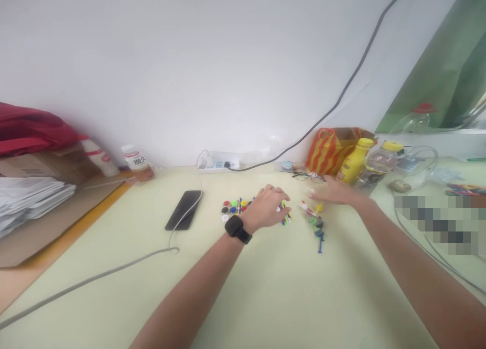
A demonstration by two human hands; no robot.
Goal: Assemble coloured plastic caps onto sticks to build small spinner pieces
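we see the blue peg (321, 243) on the surface at the near edge of the coloured pieces (233, 207), long axis running near-to-far. left hand (266, 207) curls knuckles-up over the pieces and we cannot tell its grip. right hand (336, 191) lies flat, grip spread.

Left hand (268, 207) curled, right hand (334, 192) flat

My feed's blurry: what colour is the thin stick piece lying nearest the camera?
Dark blue: the thin plastic stick. Head view shows it.
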